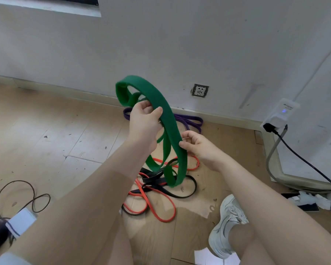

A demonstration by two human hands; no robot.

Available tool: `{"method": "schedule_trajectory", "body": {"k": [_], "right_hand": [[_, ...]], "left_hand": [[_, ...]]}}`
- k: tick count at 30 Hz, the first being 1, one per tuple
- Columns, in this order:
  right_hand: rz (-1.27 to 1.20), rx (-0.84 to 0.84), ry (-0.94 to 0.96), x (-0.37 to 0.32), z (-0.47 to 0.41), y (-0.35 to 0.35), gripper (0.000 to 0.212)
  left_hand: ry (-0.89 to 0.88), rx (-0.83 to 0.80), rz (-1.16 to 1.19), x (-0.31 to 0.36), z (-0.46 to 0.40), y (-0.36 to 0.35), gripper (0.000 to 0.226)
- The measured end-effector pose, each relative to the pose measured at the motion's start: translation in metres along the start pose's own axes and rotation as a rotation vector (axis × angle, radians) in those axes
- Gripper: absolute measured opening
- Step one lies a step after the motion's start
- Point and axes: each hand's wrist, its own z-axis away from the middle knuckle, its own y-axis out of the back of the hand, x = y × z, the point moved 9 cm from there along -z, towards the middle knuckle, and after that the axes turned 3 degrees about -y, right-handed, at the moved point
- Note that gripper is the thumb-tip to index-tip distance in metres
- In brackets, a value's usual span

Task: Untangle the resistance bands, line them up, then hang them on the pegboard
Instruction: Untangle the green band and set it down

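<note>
Untangling step: green band [168, 119] lifted over floor [46, 131] pile of red band [161, 213] and black band [189, 188], left hand [143, 123] and right hand [199, 146] fingers clamped on it; next, probably free lower loop, lay beside purple band [191, 120].

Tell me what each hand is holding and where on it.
Both hold the green band: the left hand grips its upper part, the right hand pinches its edge lower down.

A bare indoor room: scuffed wood-plank floor [46, 131], white wall [180, 44], wall socket [199, 90].
</note>
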Motion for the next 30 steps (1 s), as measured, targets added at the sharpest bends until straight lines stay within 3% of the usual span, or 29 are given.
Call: {"method": "schedule_trajectory", "body": {"k": [6, 11, 15, 17, 19, 22, 28, 30], "right_hand": [[-0.171, 0.095, -0.030, 0.004, -0.007, 0.000, 0.020], [0.025, 0.106, -0.019, 0.011, -0.011, 0.002, 0.024], [0.243, 0.452, 0.025, 0.007, -0.005, 0.026, 0.039], [0.220, 0.610, 0.112, -0.001, 0.013, 0.029, 0.035], [0.237, 0.660, 0.201, -0.010, 0.032, 0.015, 0.034], [0.377, 0.670, 0.224, -0.021, 0.040, -0.016, 0.053], [0.309, 0.940, 0.108, -0.024, 0.029, -0.018, 0.064], [0.368, 0.954, 0.070, -0.022, 0.026, -0.016, 0.062]], "left_hand": [[-0.064, -0.026, -0.014, 0.007, 0.005, -0.005, 0.022], [0.031, 0.018, 0.008, -0.007, 0.003, -0.004, 0.017], [0.090, 0.050, 0.051, -0.013, 0.003, -0.004, 0.007], [0.118, 0.105, 0.054, -0.016, 0.005, -0.001, 0.009], [0.162, 0.157, 0.079, -0.021, 0.009, 0.001, 0.007], [0.214, 0.185, 0.067, -0.025, 0.011, 0.002, 0.032], [0.278, 0.253, 0.296, -0.019, 0.020, 0.003, 0.010], [0.256, 0.250, 0.227, -0.018, 0.017, 0.005, 0.015]]}}
